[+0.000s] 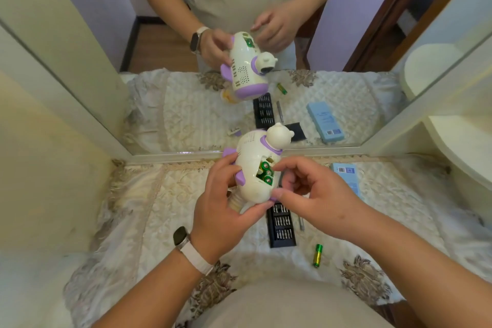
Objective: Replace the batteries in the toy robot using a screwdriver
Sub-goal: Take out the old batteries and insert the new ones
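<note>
The left hand (221, 210) grips the toy robot (253, 181) above the surface (159, 208), its battery bay open with green batteries (266, 172) showing. The right hand (316, 194) curls finger and thumb at the bay; whether it pinches a battery I cannot tell. This looks like the swapping step; next would be seating the cells squarely, then the screwdriver (301, 223).

No legible text: print on the blue box (346, 173) and the loose battery (317, 255) is too blurred to read.
</note>
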Demonstrator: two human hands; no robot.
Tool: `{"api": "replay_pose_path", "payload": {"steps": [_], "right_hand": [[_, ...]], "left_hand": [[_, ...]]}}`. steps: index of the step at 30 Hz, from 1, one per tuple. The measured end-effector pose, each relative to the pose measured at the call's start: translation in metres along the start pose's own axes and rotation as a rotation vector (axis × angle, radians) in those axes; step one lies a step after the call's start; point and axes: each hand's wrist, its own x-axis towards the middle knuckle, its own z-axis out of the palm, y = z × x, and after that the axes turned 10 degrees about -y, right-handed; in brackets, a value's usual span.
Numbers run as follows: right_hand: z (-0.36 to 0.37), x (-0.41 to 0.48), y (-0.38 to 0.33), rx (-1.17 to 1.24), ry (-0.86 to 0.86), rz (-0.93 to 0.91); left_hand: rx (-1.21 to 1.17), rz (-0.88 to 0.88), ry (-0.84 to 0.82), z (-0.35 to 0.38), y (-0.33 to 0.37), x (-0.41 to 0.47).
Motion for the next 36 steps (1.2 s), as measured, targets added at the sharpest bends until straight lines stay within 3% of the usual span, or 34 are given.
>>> {"api": "replay_pose_path", "payload": {"steps": [4, 10, 16, 27, 32, 36], "right_hand": [[-0.003, -0.006, 0.031, 0.1, 0.105, 0.089], [0.007, -0.032, 0.121, -0.193, 0.075, 0.436], [0.031, -0.075, 0.195, -0.243, 0.084, 0.709], [0.059, -0.093, 0.216, -0.273, 0.149, 0.697], [0.057, -0.095, 0.208, -0.13, 0.247, 0.699], [0.041, -0.085, 0.173, -0.012, 0.401, 0.583]], "left_hand": [[0.0, -0.036, -0.014, 0.002, -0.002, 0.002], [-0.037, -0.08, -0.086, 0.013, -0.004, 0.006], [-0.043, -0.133, -0.216, 0.034, 0.0, 0.004], [0.023, -0.087, -0.417, 0.06, 0.009, 0.002], [0.018, -0.086, -0.418, 0.063, 0.013, 0.0], [0.003, -0.105, -0.37, 0.055, 0.017, -0.001]]}}
